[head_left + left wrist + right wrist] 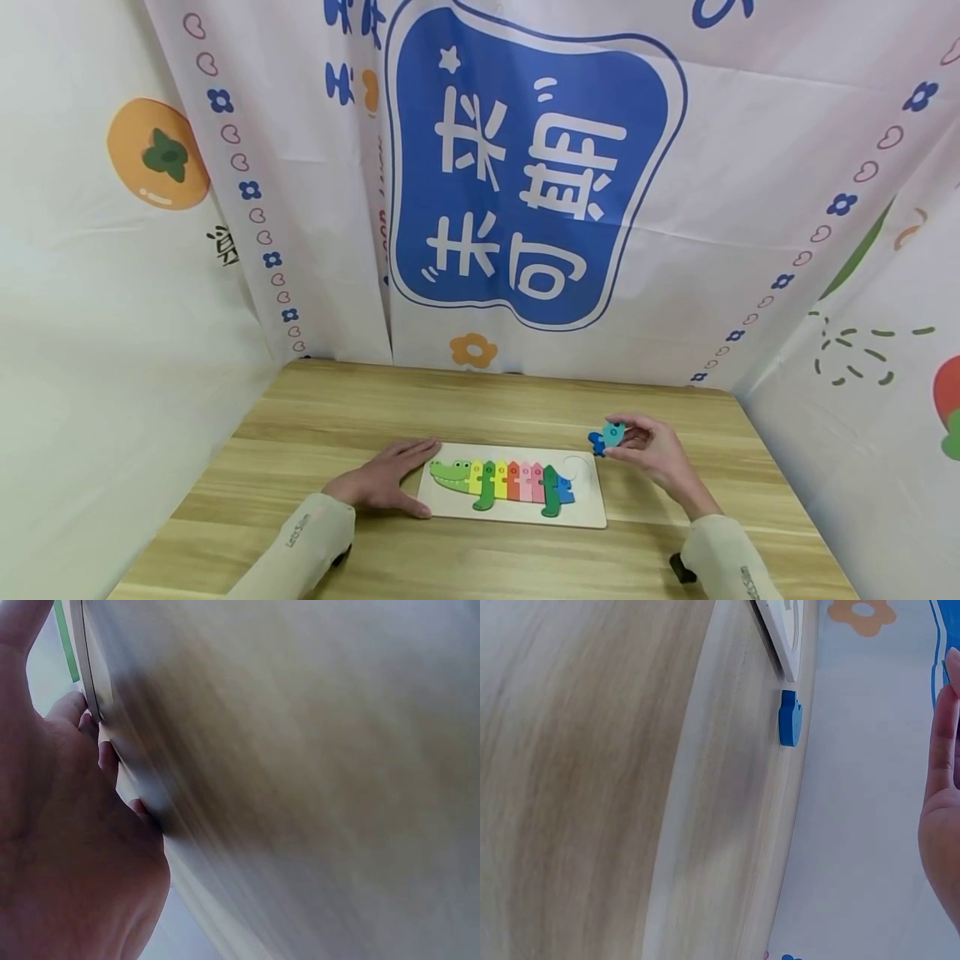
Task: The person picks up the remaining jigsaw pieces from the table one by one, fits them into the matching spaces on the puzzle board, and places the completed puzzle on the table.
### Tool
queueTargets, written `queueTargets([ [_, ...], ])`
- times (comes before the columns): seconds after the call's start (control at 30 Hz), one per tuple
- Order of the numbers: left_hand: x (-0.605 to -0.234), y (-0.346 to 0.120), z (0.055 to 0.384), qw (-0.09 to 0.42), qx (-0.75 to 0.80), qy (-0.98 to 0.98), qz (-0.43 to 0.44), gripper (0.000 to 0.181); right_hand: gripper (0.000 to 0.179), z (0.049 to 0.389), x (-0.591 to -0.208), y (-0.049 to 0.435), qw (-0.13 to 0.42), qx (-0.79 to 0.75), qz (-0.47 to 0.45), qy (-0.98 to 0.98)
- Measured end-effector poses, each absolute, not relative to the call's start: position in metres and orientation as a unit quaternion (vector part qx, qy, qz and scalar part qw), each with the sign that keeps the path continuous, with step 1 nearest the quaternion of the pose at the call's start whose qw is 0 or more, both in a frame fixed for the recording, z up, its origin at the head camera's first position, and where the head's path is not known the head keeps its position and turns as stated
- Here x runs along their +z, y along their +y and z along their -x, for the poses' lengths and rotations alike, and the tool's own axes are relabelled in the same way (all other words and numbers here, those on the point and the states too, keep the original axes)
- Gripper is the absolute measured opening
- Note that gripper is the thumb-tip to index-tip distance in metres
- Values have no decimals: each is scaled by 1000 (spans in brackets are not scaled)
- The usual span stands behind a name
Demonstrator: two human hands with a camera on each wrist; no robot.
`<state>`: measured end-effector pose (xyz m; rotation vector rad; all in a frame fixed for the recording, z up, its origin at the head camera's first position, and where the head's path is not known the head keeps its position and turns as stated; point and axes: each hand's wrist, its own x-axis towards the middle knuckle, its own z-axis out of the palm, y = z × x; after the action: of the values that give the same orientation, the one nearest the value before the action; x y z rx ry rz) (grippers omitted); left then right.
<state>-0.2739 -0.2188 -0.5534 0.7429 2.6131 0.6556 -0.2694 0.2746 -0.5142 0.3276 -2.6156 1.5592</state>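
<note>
A wooden crocodile puzzle board (517, 514) lies on the table, its colourful pieces running from a green head (452, 472) to a blue piece (564, 487) near the bare tail outline. My left hand (386, 477) rests spread at the board's left end, thumb by the near corner and fingers by the far one. Between thumb and fingers, my right hand (660, 458) pinches a teal puzzle piece (613, 433) above the table, right of the board. Another blue puzzle piece (790, 720) lies on the table; in the head view it shows partly behind the teal one.
The wood-grain table (480, 558) extends around the board. Behind it hangs a printed cloth (337, 275) with a large blue sign, and white patterned cloths stand at both sides.
</note>
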Motion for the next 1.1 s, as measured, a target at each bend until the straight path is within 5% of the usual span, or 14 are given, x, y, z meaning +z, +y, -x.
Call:
queueTargets([
  [0.33,-554,-220,275,175,228,922,-258,112,49,269,-516,272,31,511,-111,-852],
  [1.1,-555,-218,276,171,222,924,-262,111,35,265,-541,254,-97,482,-163,-855],
])
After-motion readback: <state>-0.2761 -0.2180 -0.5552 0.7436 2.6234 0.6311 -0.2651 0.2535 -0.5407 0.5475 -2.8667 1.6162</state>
